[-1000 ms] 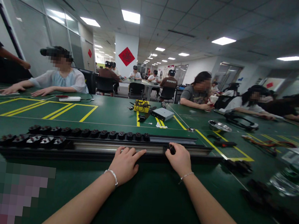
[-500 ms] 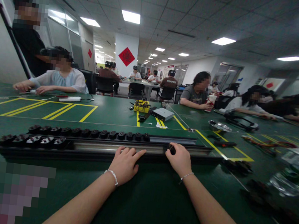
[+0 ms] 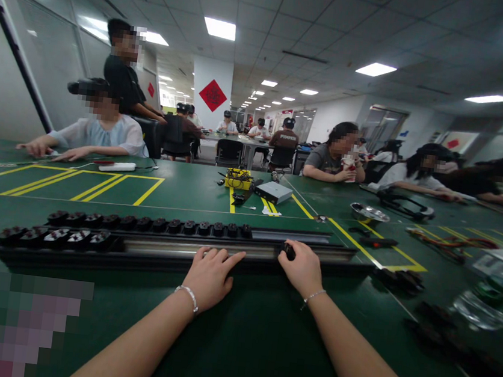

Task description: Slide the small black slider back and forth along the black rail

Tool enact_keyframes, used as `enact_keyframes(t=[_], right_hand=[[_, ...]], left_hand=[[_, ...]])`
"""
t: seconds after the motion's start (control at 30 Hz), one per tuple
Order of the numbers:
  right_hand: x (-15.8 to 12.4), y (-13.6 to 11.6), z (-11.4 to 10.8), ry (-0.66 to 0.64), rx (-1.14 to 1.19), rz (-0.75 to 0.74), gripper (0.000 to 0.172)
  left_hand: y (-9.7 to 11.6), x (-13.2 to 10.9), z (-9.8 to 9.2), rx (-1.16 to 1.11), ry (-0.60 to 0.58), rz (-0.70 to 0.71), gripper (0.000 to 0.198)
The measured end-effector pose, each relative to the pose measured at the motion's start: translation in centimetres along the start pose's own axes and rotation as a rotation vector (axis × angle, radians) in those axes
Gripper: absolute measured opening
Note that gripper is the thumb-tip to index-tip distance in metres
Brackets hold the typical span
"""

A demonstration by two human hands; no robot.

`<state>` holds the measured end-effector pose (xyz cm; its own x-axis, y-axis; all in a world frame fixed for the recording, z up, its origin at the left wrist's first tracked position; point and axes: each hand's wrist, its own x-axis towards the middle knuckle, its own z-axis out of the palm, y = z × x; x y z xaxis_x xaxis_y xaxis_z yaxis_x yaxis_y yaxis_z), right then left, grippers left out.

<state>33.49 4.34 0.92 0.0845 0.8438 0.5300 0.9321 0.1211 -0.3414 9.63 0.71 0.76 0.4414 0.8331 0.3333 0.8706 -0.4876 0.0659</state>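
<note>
My left hand [image 3: 209, 276] lies flat against the near edge of the rail [image 3: 167, 250], fingers loosely spread. My right hand [image 3: 302, 270] pinches a small black part [image 3: 289, 252] that sits on the rail's right half, on the table [image 3: 238, 344].

green bench [image 3: 234, 344] marked with yellow lines. near its front lie two long black rails [image 3: 172, 246] side by side; farther back a yellow box [image 3: 238, 178], grey box [image 3: 273, 191], metal bowl [image 3: 369, 213].
</note>
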Motion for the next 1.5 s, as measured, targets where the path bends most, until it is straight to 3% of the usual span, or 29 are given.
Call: enact_keyframes(t=[1.5], right_hand=[[0.16, -0.21, -0.32, -0.002, 0.019, -0.009, 0.026]], left_hand=[[0.33, 0.02, -0.68, 0.012, -0.046, -0.016, 0.058]])
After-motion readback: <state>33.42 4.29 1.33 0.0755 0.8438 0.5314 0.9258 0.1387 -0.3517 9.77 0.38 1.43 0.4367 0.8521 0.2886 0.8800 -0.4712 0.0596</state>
